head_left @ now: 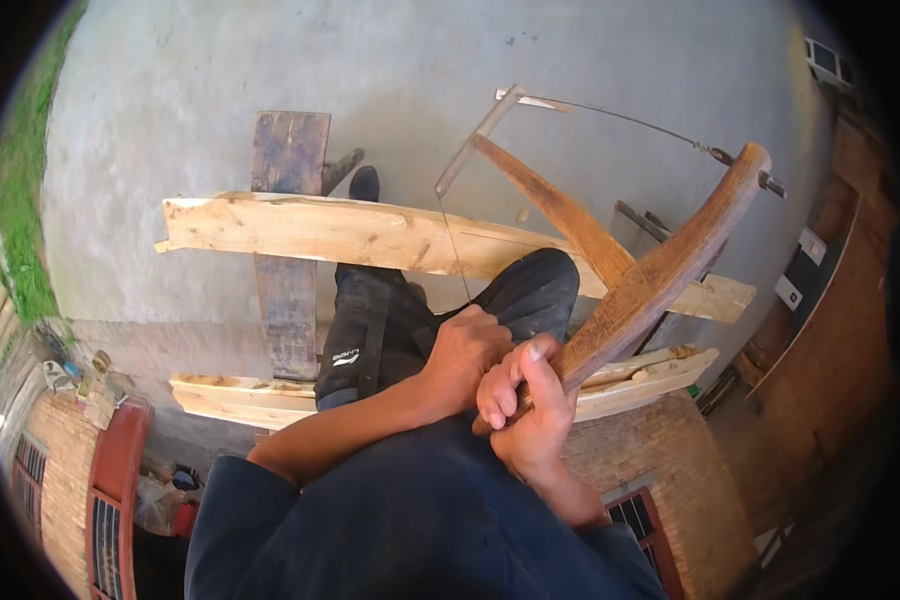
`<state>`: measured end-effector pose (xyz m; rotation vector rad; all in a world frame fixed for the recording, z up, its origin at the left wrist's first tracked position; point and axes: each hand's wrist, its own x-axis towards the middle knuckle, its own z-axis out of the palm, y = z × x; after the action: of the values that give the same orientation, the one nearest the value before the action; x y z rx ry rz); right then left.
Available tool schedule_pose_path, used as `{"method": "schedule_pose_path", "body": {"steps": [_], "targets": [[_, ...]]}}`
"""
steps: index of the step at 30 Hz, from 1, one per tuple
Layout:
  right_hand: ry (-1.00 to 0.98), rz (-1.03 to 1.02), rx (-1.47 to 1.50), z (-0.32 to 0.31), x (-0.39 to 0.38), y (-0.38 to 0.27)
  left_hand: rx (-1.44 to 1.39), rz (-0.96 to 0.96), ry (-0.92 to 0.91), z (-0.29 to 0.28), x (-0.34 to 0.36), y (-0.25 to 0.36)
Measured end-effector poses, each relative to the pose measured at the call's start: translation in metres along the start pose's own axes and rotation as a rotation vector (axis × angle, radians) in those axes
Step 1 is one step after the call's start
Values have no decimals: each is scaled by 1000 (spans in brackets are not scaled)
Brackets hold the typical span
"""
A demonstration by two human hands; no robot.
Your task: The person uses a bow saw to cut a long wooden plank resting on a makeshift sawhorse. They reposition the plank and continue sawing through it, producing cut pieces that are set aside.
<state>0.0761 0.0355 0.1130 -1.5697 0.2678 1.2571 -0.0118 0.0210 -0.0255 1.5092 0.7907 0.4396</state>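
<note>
A wooden bow saw [670, 260], with a crossbar, a cord along its top and a thin blade, is held tilted over a pale board [300, 225]. My right hand [525, 395] grips the lower end of the saw's long arm, thumb uppermost. Just left of it, my left hand [465, 355] is curled closed where the blade disappears toward the lower end; what it holds is hidden. The board lies crosswise just beyond my knees, over a weathered dark plank [290, 150]. The blade's line crosses the board; whether they touch I cannot tell.
More pale boards [235, 395] lie behind my legs. Concrete ground [170, 120] surrounds the work, with grass [20, 180] at the left edge. Brick walls with barred windows [105, 530] show at the lower sides, small clutter [100, 400] at lower left, and a brown panel [810, 330] at right.
</note>
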Motion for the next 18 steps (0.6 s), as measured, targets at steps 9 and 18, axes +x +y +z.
{"method": "schedule_pose_path", "body": {"steps": [9,18], "targets": [[80,78,-66,14,117,64,-223,-307,-33,-1,32,-105],[-6,0,-43,-3,36,28,-34,-54,63,2,5,-24]]}}
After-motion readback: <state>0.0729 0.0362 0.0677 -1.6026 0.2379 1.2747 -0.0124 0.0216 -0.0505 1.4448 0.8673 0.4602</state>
